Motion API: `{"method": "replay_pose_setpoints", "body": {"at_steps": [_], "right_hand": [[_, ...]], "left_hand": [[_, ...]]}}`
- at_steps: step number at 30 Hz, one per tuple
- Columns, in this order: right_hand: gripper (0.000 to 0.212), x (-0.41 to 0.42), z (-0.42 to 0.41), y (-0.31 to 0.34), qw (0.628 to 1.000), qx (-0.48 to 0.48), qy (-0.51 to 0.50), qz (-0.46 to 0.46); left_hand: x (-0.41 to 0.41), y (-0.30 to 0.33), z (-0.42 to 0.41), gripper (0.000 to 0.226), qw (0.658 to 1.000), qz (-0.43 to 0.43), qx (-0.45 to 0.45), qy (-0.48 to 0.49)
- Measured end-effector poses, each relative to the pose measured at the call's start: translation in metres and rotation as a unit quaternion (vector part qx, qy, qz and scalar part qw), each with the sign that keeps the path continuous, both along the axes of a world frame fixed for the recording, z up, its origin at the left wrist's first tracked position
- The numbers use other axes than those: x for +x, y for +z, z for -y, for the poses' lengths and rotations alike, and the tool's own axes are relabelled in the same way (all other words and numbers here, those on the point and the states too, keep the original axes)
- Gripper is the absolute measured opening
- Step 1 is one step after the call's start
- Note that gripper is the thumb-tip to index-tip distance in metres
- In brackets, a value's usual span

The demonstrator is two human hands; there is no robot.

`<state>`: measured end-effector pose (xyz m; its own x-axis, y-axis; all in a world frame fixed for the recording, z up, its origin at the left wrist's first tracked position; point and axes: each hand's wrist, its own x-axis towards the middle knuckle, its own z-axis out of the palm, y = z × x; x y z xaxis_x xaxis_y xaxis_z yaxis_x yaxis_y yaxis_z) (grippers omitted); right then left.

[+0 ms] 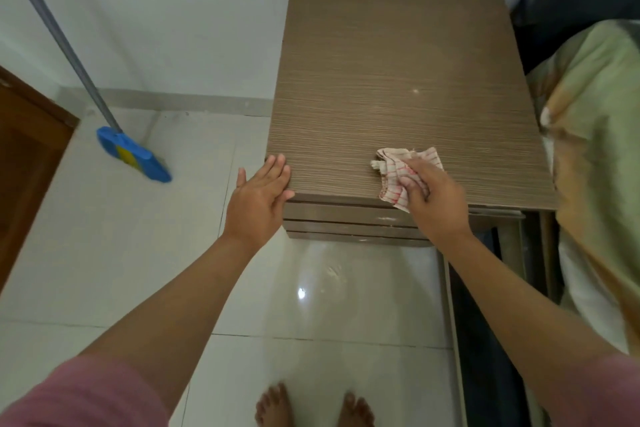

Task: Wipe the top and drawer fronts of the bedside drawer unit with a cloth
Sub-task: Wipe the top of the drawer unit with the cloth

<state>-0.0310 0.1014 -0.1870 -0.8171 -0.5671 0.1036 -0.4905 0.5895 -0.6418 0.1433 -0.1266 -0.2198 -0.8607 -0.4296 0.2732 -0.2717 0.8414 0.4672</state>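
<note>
The brown wood-grain bedside drawer unit (398, 73) stands against the white wall, seen from above. Its drawer fronts (346, 222) show as narrow strips below the front edge. My right hand (433, 198) is shut on a crumpled white cloth with red checks (405, 166), pressing it on the top near the front edge, right of centre. My left hand (259, 198) lies flat with fingers together against the unit's front left corner, holding nothing.
A blue broom head (133, 154) with a grey handle leans on the wall at left. A brown door (27, 156) is at far left. A bed with green-orange bedding (595, 149) adjoins the unit's right side. My bare feet (311, 407) stand on glossy white tiles.
</note>
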Motion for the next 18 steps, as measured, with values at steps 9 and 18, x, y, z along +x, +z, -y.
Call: {"method": "replay_pose_setpoints", "body": {"at_steps": [9, 18], "right_hand": [[0.031, 0.009, 0.006, -0.017, 0.993, -0.04, -0.033, -0.103], [0.031, 0.012, 0.014, -0.04, 0.961, -0.067, -0.052, -0.264]], "left_hand": [[0.002, -0.012, -0.003, 0.04, 0.998, -0.06, -0.004, 0.005], [-0.004, -0.041, -0.01, 0.036, 0.978, -0.201, -0.042, 0.033]]}}
